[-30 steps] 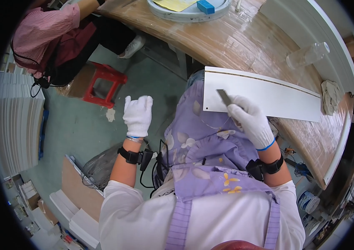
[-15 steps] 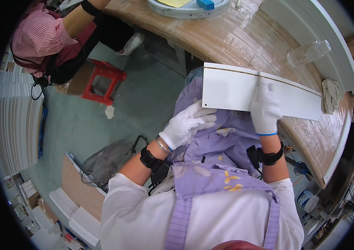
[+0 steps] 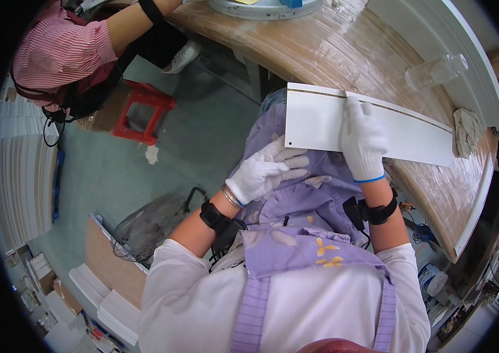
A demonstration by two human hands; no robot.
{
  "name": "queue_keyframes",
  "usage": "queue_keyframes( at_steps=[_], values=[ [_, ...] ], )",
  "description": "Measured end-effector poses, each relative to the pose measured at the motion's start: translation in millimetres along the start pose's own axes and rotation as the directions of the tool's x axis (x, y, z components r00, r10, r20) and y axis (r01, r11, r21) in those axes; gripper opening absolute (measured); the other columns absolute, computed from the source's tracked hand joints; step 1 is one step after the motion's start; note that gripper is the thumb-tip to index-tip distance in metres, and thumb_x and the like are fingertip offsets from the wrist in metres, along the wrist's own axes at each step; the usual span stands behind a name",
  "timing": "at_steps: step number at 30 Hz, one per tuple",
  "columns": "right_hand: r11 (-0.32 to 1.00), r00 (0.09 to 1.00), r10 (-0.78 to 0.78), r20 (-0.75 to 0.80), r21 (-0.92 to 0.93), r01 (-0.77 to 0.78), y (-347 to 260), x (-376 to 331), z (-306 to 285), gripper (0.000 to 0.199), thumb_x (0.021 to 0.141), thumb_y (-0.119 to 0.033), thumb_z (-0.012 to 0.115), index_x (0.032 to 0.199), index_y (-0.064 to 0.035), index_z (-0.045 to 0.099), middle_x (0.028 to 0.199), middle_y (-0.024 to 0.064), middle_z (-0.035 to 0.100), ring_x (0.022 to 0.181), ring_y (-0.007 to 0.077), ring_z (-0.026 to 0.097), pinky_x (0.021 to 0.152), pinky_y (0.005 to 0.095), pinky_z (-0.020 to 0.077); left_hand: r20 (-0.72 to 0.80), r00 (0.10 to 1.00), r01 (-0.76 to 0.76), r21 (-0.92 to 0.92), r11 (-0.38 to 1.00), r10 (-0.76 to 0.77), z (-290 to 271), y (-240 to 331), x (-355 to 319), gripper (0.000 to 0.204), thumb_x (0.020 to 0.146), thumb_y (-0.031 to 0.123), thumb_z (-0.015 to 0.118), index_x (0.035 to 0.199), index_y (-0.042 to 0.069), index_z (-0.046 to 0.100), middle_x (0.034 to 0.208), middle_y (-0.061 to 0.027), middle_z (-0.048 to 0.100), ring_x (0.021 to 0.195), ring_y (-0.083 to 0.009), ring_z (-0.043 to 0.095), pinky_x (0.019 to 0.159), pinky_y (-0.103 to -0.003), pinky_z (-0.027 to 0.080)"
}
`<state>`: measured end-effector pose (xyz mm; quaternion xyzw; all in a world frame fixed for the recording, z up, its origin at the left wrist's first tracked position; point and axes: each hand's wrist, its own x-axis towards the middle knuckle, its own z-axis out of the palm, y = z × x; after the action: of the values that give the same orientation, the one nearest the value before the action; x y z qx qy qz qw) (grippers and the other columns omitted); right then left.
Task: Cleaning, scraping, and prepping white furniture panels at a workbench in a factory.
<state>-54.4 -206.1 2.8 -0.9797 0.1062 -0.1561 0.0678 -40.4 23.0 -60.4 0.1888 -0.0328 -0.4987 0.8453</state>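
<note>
A long white panel [image 3: 314, 120] lies across my lap and the table's edge. A narrow brown groove runs along its far side, and a small dark hole marks its near left corner. My right hand [image 3: 364, 138], in a white knitted glove, rests on the panel with fingers pressed together and tips at the groove. Whatever those fingers may hold is hidden. At the near left corner is my left hand [image 3: 267, 172], gloved too, its fingers stretched out and apart. Its upper fingers meet the panel's edge; I see nothing gripped there.
The film-covered table [image 3: 373, 62] bears a clear bottle [image 3: 436, 72], a crumpled cloth [image 3: 467, 134] and a round grey turntable [image 3: 267, 10]. Left of me, another person in a striped shirt [image 3: 67, 53] sits by a red stool [image 3: 143, 112]. Stacked white boards [image 3: 23, 170] stand at far left.
My right hand has slid left along the panel and is no longer blurred. The panel has shifted slightly away from me. My left hand stays nearly in place. The other person's arm has moved right.
</note>
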Motion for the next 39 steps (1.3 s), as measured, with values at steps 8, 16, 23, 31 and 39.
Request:
queue_keyframes(
  at_steps=[8, 16, 23, 31, 39],
  values=[
    [0.83, 0.827, -0.473, 0.304, 0.467, 0.304, -71.2, -28.0, -25.5, 0.031, 0.082, -0.012, 0.06, 0.113, -0.0185, 0.061, 0.09, 0.0096, 0.06, 0.079, 0.0312, 0.066, 0.063, 0.0418, 0.0536, -0.029, 0.999, 0.036, -0.022, 0.999, -0.037, -12.0, -3.0, 0.9, 0.065, 0.089, -0.005, 0.052, 0.149, 0.01, 0.033, 0.144, -0.0096, 0.049, 0.131, -0.0196, 0.049, 0.108, -0.04, 0.041],
    [0.886, 0.943, 0.333, -0.002, 0.343, -0.313, 72.3, -24.6, -45.4, 0.014, 0.092, -0.012, 0.06, 0.101, -0.0012, 0.062, 0.088, 0.0164, 0.061, 0.075, 0.0297, 0.061, 0.068, 0.0382, 0.0478, -0.01, 1.0, 0.011, -0.087, 0.996, -0.012, -9.3, -0.1, 1.3, 0.068, 0.087, -0.007, 0.049, 0.15, 0.006, 0.029, 0.146, -0.0194, 0.044, 0.128, -0.0349, 0.051, 0.107, -0.053, 0.042],
    [0.896, 0.896, 0.421, -0.142, -0.087, -0.435, 149.3, -25.1, -46.4, 0.023, 0.093, -0.019, 0.057, 0.109, -0.0033, 0.063, 0.102, 0.0197, 0.063, 0.091, 0.0406, 0.062, 0.078, 0.0475, 0.049, -0.017, 1.0, 0.017, -0.056, 0.998, -0.018, -6.4, 1.6, 4.2, 0.068, 0.086, -0.005, 0.05, 0.15, 0.005, 0.029, 0.147, -0.0207, 0.042, 0.128, -0.0348, 0.051, 0.107, -0.052, 0.043],
    [0.892, 0.91, 0.408, -0.077, -0.177, -0.415, 90.8, -11.3, -25.5, 0.034, 0.089, -0.01, 0.053, 0.122, -0.0068, 0.059, 0.099, 0.0221, 0.062, 0.087, 0.0371, 0.064, 0.07, 0.0484, 0.0515, -0.033, 0.999, 0.016, -0.046, 0.999, -0.017, -7.3, 1.2, 2.2, 0.068, 0.086, -0.005, 0.051, 0.15, 0.005, 0.029, 0.146, -0.0201, 0.043, 0.128, -0.0345, 0.052, 0.107, -0.052, 0.043],
    [0.969, 0.929, -0.239, 0.284, 0.136, 0.207, -75.4, 12.3, 0.5, 0.034, 0.083, -0.011, 0.056, 0.117, -0.0041, 0.056, 0.093, 0.0151, 0.058, 0.081, 0.0343, 0.062, 0.067, 0.044, 0.0503, -0.081, 0.996, 0.034, -0.002, 0.999, -0.034, 2.9, 1.8, 4.9, 0.066, 0.088, 0.002, 0.053, 0.15, 0.005, 0.029, 0.147, -0.0176, 0.043, 0.132, -0.033, 0.047, 0.109, -0.054, 0.038]
  ],
)
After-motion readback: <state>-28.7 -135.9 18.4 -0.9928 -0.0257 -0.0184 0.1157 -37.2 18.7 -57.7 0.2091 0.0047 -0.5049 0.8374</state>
